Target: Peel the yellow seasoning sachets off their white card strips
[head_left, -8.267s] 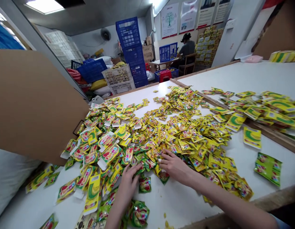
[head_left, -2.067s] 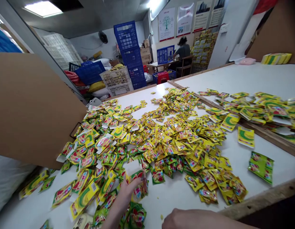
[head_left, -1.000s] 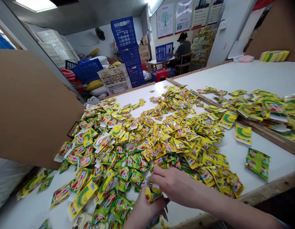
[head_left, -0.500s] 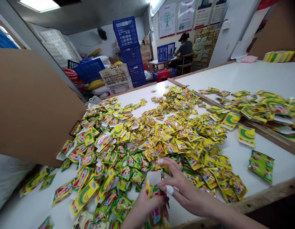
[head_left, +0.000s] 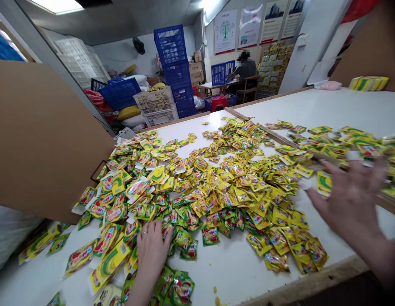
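At the lower middle of the frame, the left hand [head_left: 152,246] lies palm down, loosely spread, its fingertips on green packets [head_left: 183,239]. Over at the right, the right hand [head_left: 353,202] is fanned wide and blurred, above or perhaps just touching a small yellow box [head_left: 323,182]; it hides part of the heaped boxes [head_left: 356,138] behind it. Yellow packets [head_left: 219,182] fill the centre, and scattered boxes [head_left: 111,264] lie at lower left. A wooden strip [head_left: 277,135] runs slantwise from upper centre toward the right edge. Tall cardboard [head_left: 50,140] blocks the left side. Beneath is a white table [head_left: 229,265]; at upper centre stand stacked blue crates [head_left: 175,72], with a seated person [head_left: 247,70] farther right.
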### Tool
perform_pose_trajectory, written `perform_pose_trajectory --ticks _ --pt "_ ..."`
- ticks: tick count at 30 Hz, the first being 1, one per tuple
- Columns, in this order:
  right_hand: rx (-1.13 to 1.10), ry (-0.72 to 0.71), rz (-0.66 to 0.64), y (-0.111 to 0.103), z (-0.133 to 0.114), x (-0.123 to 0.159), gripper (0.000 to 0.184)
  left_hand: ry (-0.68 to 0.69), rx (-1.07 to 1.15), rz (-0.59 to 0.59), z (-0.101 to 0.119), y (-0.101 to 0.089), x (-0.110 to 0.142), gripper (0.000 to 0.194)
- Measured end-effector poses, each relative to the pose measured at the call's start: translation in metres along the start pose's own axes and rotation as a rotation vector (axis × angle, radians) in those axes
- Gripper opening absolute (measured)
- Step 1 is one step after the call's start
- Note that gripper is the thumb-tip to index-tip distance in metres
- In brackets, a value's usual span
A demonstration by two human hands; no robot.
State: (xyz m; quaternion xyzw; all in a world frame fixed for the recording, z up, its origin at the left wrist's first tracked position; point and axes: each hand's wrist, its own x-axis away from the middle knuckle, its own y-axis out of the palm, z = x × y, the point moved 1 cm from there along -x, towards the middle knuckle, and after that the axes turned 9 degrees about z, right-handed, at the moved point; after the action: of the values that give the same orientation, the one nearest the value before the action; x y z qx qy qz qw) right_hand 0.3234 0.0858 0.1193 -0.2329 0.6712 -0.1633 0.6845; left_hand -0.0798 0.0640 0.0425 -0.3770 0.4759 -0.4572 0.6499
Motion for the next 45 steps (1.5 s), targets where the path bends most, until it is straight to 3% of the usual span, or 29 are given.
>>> perform_pose_trajectory --ticks 3,7,10,12,15,18,21,23,26,29,32,34,38,40,43,45 --pt "-0.255 -0.128 -0.112 0.025 -0.056 -0.001 0.044 -0.021 -0.072 -0.031 -0.013 0.012 -0.006 0.036" --pt "-0.477 -0.377 -0.619 0.083 -0.149 0.021 0.058 -0.039 0.047 -0.026 -0.011 0.015 -0.004 0.026" --pt "-0.516 -0.43 -0.752 0.115 -0.178 0.032 0.045 -0.093 0.212 -0.043 -0.014 0.008 -0.001 0.021" --pt "-0.544 -0.454 -0.764 0.123 -0.178 0.032 0.029 -0.162 0.365 -0.058 -0.017 0.003 0.001 0.025" --pt "-0.596 -0.465 -0.778 0.119 -0.163 0.025 0.023 -0.239 0.581 -0.069 -0.016 -0.001 0.004 0.039" --pt "-0.625 -0.426 -0.764 0.101 -0.148 0.017 0.024 -0.365 0.796 -0.144 -0.003 -0.001 0.006 0.047" --pt "-0.788 -0.247 -0.72 0.075 -0.147 0.011 0.023 -0.508 0.982 -0.283 0.016 0.0 0.008 0.051" --pt "-0.981 -0.163 -0.734 0.059 -0.155 0.01 0.023 -0.512 1.012 -0.349 0.027 -0.001 0.009 0.049" --pt "-1.184 -0.228 -0.831 0.045 -0.172 0.012 0.019 -0.516 1.012 -0.402 0.034 -0.004 0.012 0.051" --pt "-1.131 -0.277 -0.885 0.047 -0.187 0.018 0.016 -0.482 1.027 -0.469 0.037 -0.011 0.016 0.056" --pt "-1.112 -0.241 -0.93 0.053 -0.195 0.026 0.018 -0.292 1.065 -0.425 0.039 -0.02 0.02 0.046" --pt "-1.155 -0.159 -0.957 0.055 -0.198 0.032 0.017 -0.22 1.07 -0.361 0.041 -0.022 0.022 0.045" --pt "-1.184 0.027 -0.979 0.052 -0.199 0.045 0.009 -0.297 1.012 -0.282 0.044 -0.016 0.029 0.046" --pt "-1.405 0.227 -1.119 0.05 -0.2 0.053 0.017 -0.328 0.956 -0.216 0.046 -0.012 0.033 0.045" --pt "-1.825 0.529 -1.432 0.051 -0.207 0.064 0.038 -0.329 0.851 -0.141 0.049 -0.01 0.037 0.047" --pt "-1.86 0.634 -1.48 0.054 -0.21 0.067 0.043 -0.272 0.75 -0.164 0.047 -0.011 0.037 0.046"
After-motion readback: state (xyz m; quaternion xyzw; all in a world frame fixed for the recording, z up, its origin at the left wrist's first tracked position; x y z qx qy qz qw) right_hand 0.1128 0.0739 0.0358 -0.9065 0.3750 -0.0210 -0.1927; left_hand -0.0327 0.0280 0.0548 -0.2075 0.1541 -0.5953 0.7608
